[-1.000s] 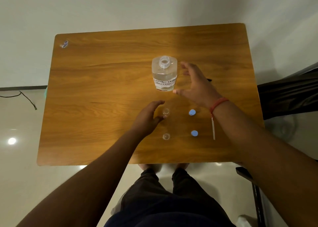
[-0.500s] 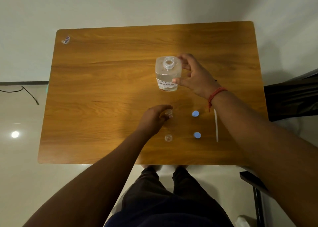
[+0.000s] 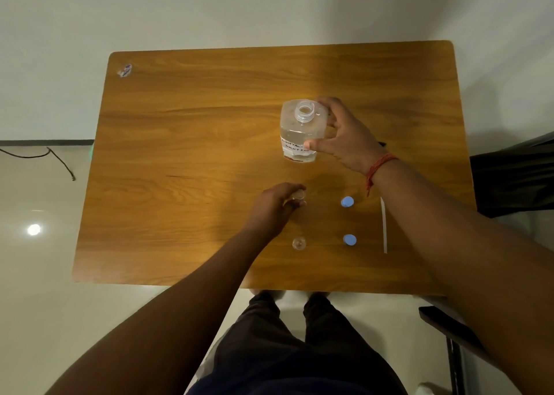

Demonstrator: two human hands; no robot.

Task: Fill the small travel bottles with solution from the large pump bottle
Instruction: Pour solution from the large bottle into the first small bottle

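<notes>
Wooden table (image 3: 186, 155): my right hand (image 3: 344, 137) grips the open large bottle (image 3: 299, 131) at its 3 o'clock side; my left hand (image 3: 272, 206) seemingly pinches a small bottle (image 3: 299, 196); another (image 3: 299, 242) stands at 6 o'clock.

On the counter (image 3: 186, 155), the right hand (image 3: 344, 138) grips the open large bottle (image 3: 299, 131); the left hand (image 3: 274, 207) pinches a small bottle (image 3: 299, 196) beside two blue caps (image 3: 347, 202).
</notes>
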